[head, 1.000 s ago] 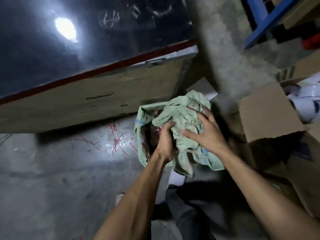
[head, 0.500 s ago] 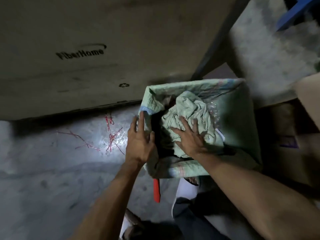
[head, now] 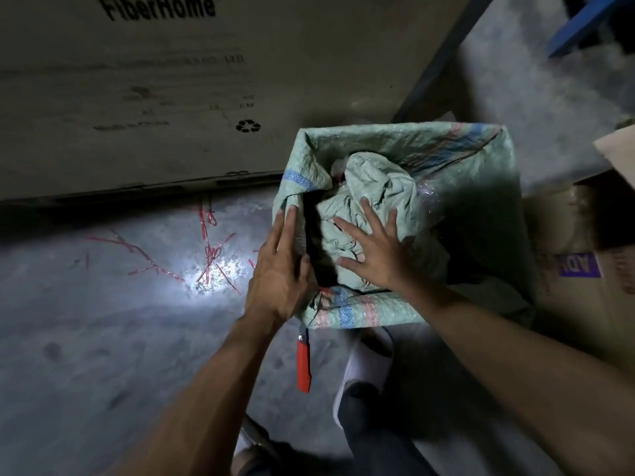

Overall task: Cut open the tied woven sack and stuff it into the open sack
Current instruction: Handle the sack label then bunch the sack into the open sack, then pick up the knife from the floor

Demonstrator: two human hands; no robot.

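Note:
A pale green woven sack (head: pixel 481 173) with blue and pink stripes stands open on the floor. Inside it lies a crumpled green woven sack (head: pixel 374 187). My right hand (head: pixel 372 250) rests flat on the crumpled sack, fingers spread. My left hand (head: pixel 280 269) lies against the open sack's left rim, thumb over the edge and fingers straight along the outside. A red-handled utility knife (head: pixel 303 364) lies on the floor just below the open sack, near my left wrist.
A large "FiberHome" cardboard carton (head: pixel 192 91) stands behind the sack. Cardboard boxes (head: pixel 591 269) crowd the right side. Red plastic string scraps (head: pixel 209 255) litter the concrete floor at left. My shoe (head: pixel 367 359) and dark trouser leg are below the sack. A blue metal frame (head: pixel 584 22) is at top right.
The crumpled sack has gone from on top of the open sack down into it. My left hand moved from the crumpled sack to the open sack's rim; my right hand flattened on it.

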